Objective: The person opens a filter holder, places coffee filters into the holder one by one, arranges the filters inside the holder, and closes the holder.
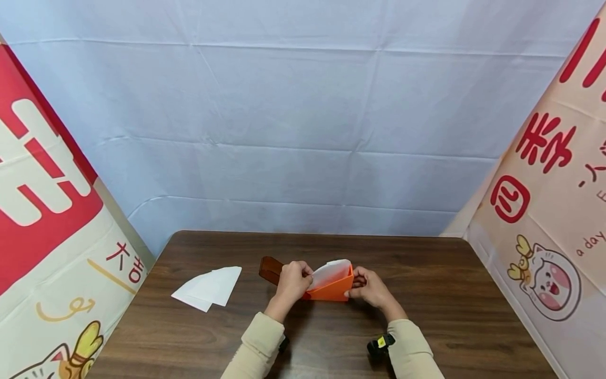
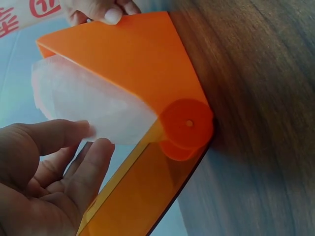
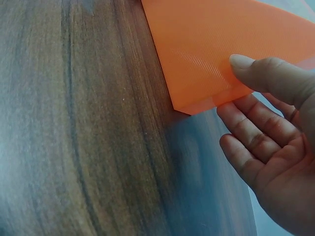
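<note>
An orange coffee filter holder stands on the table, its translucent brown lid swung out to the left on a round hinge. White paper coffee filters sit in its opening and stick out above the slanted edge. My left hand pinches the near edge of these filters between thumb and finger. At the holder's right end, my right hand grips it, with the thumb on the orange side wall and the other fingers around the end. The holder's inside is mostly hidden.
More white cone-shaped filters lie overlapping on the left of the dark wooden table. A pale cloth hangs behind the table, and printed banners flank it on both sides.
</note>
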Demonstrator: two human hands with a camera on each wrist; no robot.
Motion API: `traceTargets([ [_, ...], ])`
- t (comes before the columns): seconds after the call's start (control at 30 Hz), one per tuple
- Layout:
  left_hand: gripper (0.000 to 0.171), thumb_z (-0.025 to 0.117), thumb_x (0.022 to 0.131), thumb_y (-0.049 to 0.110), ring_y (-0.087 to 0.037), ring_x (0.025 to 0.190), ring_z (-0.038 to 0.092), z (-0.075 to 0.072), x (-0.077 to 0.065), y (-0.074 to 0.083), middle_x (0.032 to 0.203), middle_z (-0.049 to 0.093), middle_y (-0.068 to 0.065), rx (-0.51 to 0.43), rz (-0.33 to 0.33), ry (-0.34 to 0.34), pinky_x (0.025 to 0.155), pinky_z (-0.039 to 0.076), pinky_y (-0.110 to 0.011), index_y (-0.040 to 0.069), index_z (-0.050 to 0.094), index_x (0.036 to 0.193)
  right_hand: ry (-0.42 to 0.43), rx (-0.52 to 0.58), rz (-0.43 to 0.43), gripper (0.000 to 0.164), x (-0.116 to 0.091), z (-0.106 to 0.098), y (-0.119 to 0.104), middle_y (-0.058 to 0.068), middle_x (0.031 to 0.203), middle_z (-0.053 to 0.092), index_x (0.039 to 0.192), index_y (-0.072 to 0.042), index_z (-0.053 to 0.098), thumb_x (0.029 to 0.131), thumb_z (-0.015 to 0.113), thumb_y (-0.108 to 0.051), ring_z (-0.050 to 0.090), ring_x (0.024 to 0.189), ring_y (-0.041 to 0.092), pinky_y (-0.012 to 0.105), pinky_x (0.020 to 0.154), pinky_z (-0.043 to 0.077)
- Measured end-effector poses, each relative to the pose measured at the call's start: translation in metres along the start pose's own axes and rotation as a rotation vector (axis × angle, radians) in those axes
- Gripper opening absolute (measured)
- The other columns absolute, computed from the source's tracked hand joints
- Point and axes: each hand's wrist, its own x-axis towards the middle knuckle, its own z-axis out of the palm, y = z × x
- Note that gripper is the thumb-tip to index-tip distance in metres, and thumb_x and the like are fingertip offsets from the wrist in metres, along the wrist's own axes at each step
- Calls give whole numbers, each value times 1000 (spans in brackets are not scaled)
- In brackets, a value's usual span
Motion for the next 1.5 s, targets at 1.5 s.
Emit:
traceTargets([
  [1.5,29,76,77,17,-24,76,60,6,-7,13,89,60,-11,324,184,-68,66,52,-34,4,68,101,-3,-65,-7,29,1,-3,4,16,93,64,89,2,53,70,72,14,61,89,34,33,74,52],
])
